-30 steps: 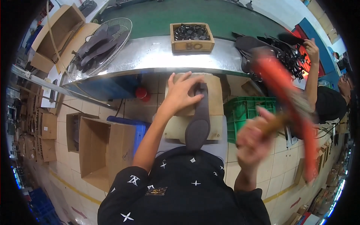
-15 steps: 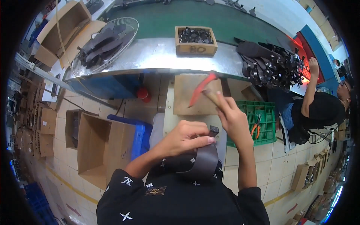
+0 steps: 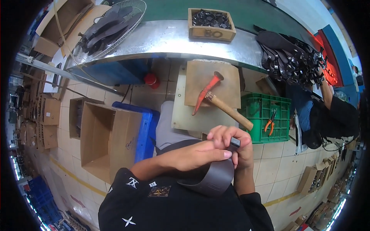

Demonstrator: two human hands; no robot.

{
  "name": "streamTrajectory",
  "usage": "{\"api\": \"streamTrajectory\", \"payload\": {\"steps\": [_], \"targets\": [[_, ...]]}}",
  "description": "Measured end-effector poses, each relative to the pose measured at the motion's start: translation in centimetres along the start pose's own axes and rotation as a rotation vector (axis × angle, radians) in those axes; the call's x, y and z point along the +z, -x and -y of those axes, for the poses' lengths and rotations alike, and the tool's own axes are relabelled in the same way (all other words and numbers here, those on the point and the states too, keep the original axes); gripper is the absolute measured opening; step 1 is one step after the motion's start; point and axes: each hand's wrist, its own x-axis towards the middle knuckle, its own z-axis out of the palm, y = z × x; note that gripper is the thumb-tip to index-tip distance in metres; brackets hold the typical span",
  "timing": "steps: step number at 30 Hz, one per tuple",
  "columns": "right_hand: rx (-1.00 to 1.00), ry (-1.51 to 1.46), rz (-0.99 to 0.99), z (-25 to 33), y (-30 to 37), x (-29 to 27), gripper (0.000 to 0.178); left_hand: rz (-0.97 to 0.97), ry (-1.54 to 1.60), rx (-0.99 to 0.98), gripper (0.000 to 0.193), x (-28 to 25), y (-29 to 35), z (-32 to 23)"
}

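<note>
My left hand (image 3: 198,154) is closed on a dark, wide, leather-like strap (image 3: 216,179), which bends down in a loop against my shirt. A small dark block-like end piece (image 3: 235,142) sticks out between my fingers. Closed around this same end is my right hand (image 3: 239,148), its fingertips meeting those of the left. Just beyond the hands, a hammer (image 3: 227,109) with a red head and wooden handle lies on a brown board (image 3: 194,84). Nobody holds it. My fingers hide part of the strap's end.
A wooden box (image 3: 212,32) of small dark parts stands on the metal bench (image 3: 162,36). Dark straps fill a wire basket (image 3: 140,17) at left; more lie piled at right. Orange-handled pliers (image 3: 271,123) rest on a green crate (image 3: 250,104). A co-worker (image 3: 339,111) is at right.
My right hand has let go of the hammer, which now lies on the board, and has come down to the strap's end beside my left hand. The view has shifted slightly.
</note>
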Motion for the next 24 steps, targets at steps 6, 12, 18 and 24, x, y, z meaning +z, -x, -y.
{"api": "streamTrajectory", "payload": {"steps": [6,12,18,24], "targets": [[-0.142,-0.011,-0.197,0.0,0.2,-0.9,0.057,-0.116,0.075,-0.18,0.048,-0.7,-1.1,0.9],[-0.437,0.285,-0.558,1.7,1.8,-6.8,0.051,0.116,-0.37,0.023,0.054,-2.1,0.8,2.3],[-0.339,0.228,-0.65,2.1,4.4,-9.6,0.045,-0.453,-0.606,0.394,0.055,-7.7,4.3,-4.9],[-0.268,0.095,-0.789,-1.2,9.2,-13.9,0.033,-1.696,-1.234,0.557,0.113,-21.2,5.0,-14.0]]}}
